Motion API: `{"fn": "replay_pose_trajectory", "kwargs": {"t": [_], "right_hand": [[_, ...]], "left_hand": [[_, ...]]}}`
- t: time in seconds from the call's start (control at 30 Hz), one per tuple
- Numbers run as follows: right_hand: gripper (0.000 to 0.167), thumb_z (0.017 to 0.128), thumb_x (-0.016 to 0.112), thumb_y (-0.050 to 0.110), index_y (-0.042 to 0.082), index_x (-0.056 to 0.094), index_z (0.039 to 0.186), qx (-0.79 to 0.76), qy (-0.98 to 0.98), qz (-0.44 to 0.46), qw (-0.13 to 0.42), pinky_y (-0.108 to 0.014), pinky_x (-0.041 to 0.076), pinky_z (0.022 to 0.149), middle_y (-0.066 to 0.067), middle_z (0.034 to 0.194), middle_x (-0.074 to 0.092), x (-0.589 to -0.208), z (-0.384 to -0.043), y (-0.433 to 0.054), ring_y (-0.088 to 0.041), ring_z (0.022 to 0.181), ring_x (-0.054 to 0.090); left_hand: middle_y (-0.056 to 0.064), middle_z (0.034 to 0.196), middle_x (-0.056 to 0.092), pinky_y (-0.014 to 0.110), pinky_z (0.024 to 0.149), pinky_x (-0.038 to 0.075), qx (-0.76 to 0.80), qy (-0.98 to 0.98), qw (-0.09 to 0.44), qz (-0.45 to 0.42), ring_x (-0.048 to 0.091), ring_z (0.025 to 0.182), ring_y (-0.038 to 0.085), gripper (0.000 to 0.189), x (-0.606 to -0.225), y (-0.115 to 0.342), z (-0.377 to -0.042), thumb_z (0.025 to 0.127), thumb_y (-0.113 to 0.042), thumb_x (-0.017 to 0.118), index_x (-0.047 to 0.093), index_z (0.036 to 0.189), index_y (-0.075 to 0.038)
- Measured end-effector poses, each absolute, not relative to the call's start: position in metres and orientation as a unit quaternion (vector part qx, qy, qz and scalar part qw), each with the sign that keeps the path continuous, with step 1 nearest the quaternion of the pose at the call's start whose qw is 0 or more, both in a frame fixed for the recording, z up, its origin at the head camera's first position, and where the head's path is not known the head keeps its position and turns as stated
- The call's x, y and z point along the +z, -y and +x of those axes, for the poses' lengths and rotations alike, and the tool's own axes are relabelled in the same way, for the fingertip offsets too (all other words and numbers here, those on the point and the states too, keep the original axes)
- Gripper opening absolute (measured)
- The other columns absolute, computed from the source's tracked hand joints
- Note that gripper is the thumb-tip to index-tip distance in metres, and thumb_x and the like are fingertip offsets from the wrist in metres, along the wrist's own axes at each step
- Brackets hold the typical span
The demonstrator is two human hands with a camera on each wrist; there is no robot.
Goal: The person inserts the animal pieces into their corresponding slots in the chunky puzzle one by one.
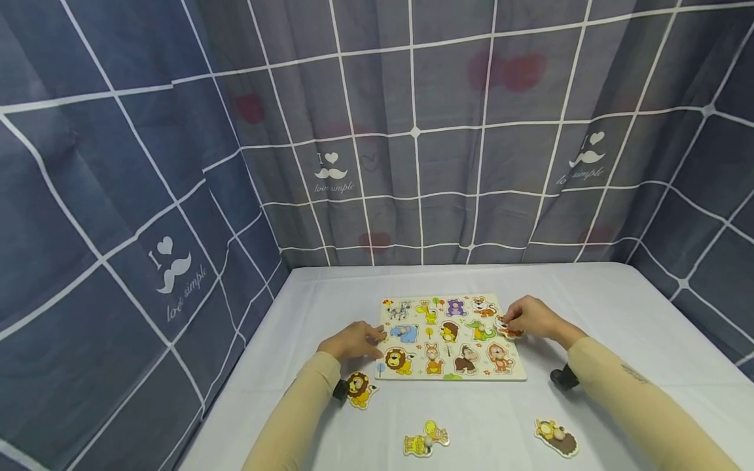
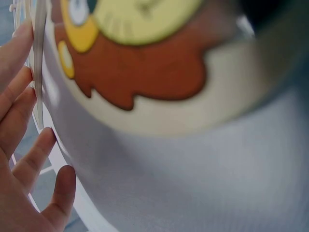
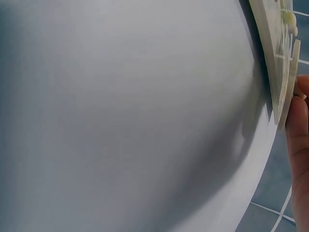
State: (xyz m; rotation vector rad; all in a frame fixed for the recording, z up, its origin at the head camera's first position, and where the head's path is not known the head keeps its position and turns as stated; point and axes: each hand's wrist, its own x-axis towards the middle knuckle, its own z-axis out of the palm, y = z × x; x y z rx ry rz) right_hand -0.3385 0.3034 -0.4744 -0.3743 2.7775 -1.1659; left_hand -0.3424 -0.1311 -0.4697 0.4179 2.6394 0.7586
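Observation:
The animal puzzle board lies flat on the white-covered table. My left hand touches the board's left edge with fingers extended; in the left wrist view these fingers are spread along that edge. At the board's right edge, my right hand pinches an orange-and-white animal puzzle piece, partly hidden by the fingers. The right wrist view shows this piece tilted against the board's side. Close to my left wrist lies a lion puzzle piece, large and blurred in the left wrist view.
A giraffe puzzle piece lies on the table in front of the board. Farther right is a hedgehog puzzle piece. The white table is backed by a grey-blue checked curtain, which also hangs at both sides.

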Motion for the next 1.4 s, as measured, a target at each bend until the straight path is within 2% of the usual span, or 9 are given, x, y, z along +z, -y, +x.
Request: {"fn": "replay_pose_trajectory", "kwargs": {"t": [0.17,0.4,0.93,1.07,1.2,1.4], "right_hand": [[0.007,0.083,0.067,-0.003,-0.003,0.074,0.087,-0.384,-0.915,-0.109,0.05,-0.026,0.051,0.056,-0.005,0.081,0.073,-0.474,-0.346,-0.301,-0.013,0.068,0.061],[0.007,0.081,0.069,-0.003,-0.004,0.073,0.087,-0.384,-0.917,-0.102,0.044,-0.026,0.051,0.058,-0.004,0.078,0.072,-0.474,-0.356,-0.3,-0.013,0.069,0.06],[0.005,0.083,0.07,-0.002,-0.002,0.074,0.086,-0.375,-0.92,-0.106,0.037,-0.025,0.05,0.058,-0.003,0.076,0.071,-0.473,-0.369,-0.284,-0.011,0.067,0.059],[0.005,0.082,0.069,-0.002,-0.002,0.073,0.084,-0.375,-0.92,-0.11,0.029,-0.025,0.05,0.058,-0.003,0.075,0.07,-0.476,-0.372,-0.281,-0.011,0.067,0.059],[0.007,0.082,0.068,-0.002,-0.002,0.074,0.085,-0.385,-0.916,-0.112,0.03,-0.023,0.05,0.058,-0.004,0.075,0.071,-0.479,-0.378,-0.278,-0.01,0.066,0.059],[0.007,0.082,0.069,-0.003,-0.004,0.074,0.087,-0.369,-0.924,-0.103,0.018,-0.025,0.05,0.057,-0.006,0.075,0.071,-0.482,-0.384,-0.274,-0.012,0.066,0.059]], "left_hand": [[-0.01,0.152,0.05,0.051,0.122,0.031,0.262,-0.937,0.178,0.149,0.041,0.144,0.032,0.054,-0.467,0.132,-0.346,0.082,-0.027,0.082,0.066,0.132,-0.018],[-0.005,0.152,0.051,0.051,0.121,0.032,0.262,-0.938,0.173,0.15,0.043,0.142,0.034,0.054,-0.463,0.131,-0.347,0.081,-0.025,0.083,0.066,0.132,-0.018],[-0.008,0.151,0.051,0.051,0.122,0.031,0.273,-0.935,0.176,0.143,0.042,0.143,0.033,0.053,-0.469,0.13,-0.343,0.08,-0.025,0.083,0.067,0.13,-0.018],[-0.001,0.151,0.052,0.052,0.12,0.033,0.271,-0.935,0.177,0.145,0.044,0.141,0.034,0.053,-0.47,0.13,-0.342,0.081,-0.025,0.083,0.067,0.13,-0.018],[0.002,0.152,0.052,0.052,0.12,0.033,0.268,-0.936,0.177,0.143,0.044,0.141,0.034,0.053,-0.469,0.13,-0.341,0.081,-0.025,0.083,0.067,0.131,-0.018],[-0.003,0.152,0.05,0.05,0.121,0.032,0.264,-0.936,0.181,0.144,0.042,0.143,0.033,0.053,-0.469,0.13,-0.34,0.082,-0.026,0.083,0.066,0.132,-0.019]]}}
